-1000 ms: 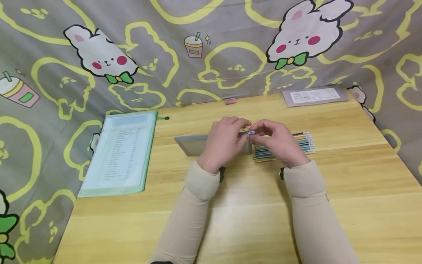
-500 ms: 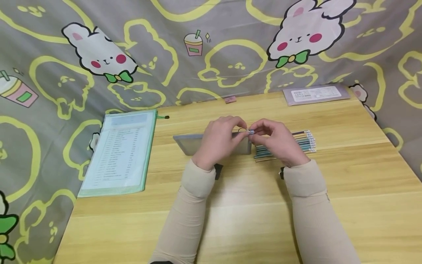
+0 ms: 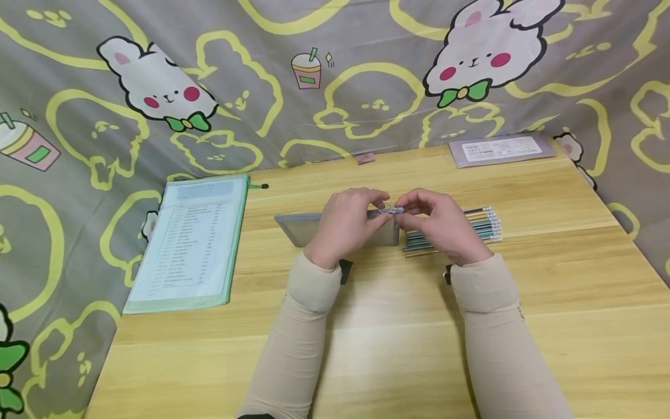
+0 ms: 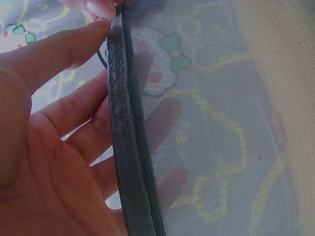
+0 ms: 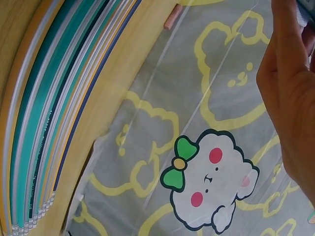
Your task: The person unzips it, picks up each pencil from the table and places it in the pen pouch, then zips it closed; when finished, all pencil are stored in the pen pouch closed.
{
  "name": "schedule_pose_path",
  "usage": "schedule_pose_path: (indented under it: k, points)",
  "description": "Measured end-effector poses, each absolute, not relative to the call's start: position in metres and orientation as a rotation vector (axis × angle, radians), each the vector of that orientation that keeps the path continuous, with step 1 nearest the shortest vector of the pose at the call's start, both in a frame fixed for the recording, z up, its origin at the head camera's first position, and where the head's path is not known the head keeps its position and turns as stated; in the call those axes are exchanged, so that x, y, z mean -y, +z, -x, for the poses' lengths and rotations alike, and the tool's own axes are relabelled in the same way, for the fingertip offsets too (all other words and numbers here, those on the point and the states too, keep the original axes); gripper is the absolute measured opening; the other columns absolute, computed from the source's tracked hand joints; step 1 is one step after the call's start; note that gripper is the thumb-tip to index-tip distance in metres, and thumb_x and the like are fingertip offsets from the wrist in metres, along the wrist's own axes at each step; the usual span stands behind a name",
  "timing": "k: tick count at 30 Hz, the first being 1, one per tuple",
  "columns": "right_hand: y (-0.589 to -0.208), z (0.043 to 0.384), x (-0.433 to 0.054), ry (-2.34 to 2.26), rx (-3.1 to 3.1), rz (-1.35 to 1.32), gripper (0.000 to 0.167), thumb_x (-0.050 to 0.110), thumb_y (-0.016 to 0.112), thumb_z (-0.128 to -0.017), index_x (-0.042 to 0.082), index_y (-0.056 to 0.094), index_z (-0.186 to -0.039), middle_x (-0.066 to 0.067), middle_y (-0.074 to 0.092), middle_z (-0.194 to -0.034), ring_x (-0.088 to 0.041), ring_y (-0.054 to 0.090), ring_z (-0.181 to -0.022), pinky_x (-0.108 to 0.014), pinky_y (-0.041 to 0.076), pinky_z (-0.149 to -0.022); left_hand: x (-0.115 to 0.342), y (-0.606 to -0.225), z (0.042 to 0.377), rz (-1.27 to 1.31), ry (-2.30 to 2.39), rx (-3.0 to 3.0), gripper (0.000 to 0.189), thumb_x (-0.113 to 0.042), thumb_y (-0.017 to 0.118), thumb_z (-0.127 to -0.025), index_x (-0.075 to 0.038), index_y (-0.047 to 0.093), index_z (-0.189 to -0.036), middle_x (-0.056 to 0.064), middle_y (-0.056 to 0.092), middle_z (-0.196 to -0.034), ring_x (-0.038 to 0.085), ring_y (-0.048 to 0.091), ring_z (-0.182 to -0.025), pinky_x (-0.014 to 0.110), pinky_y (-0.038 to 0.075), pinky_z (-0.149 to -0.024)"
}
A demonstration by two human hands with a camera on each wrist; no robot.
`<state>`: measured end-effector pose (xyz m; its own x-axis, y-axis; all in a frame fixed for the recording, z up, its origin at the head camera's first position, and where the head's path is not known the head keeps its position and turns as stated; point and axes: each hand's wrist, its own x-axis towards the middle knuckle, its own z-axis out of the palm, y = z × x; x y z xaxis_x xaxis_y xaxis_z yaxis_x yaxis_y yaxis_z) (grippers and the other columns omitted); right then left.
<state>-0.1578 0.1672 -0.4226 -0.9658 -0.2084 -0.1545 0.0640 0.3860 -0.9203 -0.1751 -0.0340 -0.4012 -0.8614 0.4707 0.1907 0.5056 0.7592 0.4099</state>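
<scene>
A grey mesh zipper pouch (image 3: pixel 299 228) stands on its edge on the table, its zip along the top. My left hand (image 3: pixel 342 227) holds its top edge, the thumb on the near side and the fingers behind. In the left wrist view the fingers show through the mesh (image 4: pixel 211 123), and the dark zip (image 4: pixel 125 132) runs down past the thumb. My right hand (image 3: pixel 437 224) pinches a small bluish piece (image 3: pixel 399 209) at the pouch's right top corner. A thin cord loop (image 3: pixel 384 208) lies between the two hands. The right wrist view shows only part of the right hand (image 5: pixel 290 73).
A row of several pencils (image 3: pixel 484 224) lies under and right of the right hand. At left is a green-edged document pouch (image 3: pixel 191 244) with a printed sheet. A pink eraser-like block (image 3: pixel 365 158) and a mauve packet (image 3: pixel 502 151) lie by the patterned curtain (image 3: pixel 366 70).
My left hand has shifted slightly left along the pouch's top edge. The cord loop between the hands shows more clearly. The right hand stays nearly where it was, still pinching.
</scene>
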Motion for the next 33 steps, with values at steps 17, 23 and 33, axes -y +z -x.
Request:
schedule_pose_path:
  k: [17, 23, 33]
  points:
    - [-0.4244, 0.1594, -0.1682, -1.599, -2.403, 0.142, 0.019, 0.017, 0.073, -0.101, 0.009, 0.068, -0.118, -0.011, 0.068, -0.113, -0.026, 0.064, -0.109, -0.047, 0.057, -0.093, 0.0348, -0.4030, 0.1746, 0.818, -0.711, 2.858, 0.017, -0.027, 0.079, -0.098, -0.016, 0.080, -0.111, -0.003, 0.079, -0.104, 0.015, 0.067, -0.083, 0.033, 0.052, -0.071]
    - [-0.4242, 0.1583, -0.1687, -1.606, -2.409, 0.148, 0.019, 0.017, 0.073, -0.101, 0.008, 0.068, -0.117, -0.011, 0.069, -0.112, -0.025, 0.065, -0.109, -0.044, 0.057, -0.092, 0.0353, -0.4033, 0.1747, 0.813, -0.642, 2.855, 0.015, -0.028, 0.078, -0.098, -0.017, 0.080, -0.107, -0.003, 0.079, -0.101, 0.015, 0.070, -0.085, 0.035, 0.054, -0.073]
    - [-0.4269, 0.1592, -0.1668, -1.613, -2.403, 0.162, 0.017, 0.015, 0.072, -0.101, 0.008, 0.068, -0.116, -0.012, 0.070, -0.111, -0.025, 0.067, -0.106, -0.046, 0.058, -0.092, 0.0426, -0.4012, 0.1763, 0.843, -0.651, 2.887, 0.016, -0.029, 0.077, -0.099, -0.016, 0.080, -0.108, -0.003, 0.079, -0.102, 0.015, 0.069, -0.088, 0.036, 0.055, -0.079]
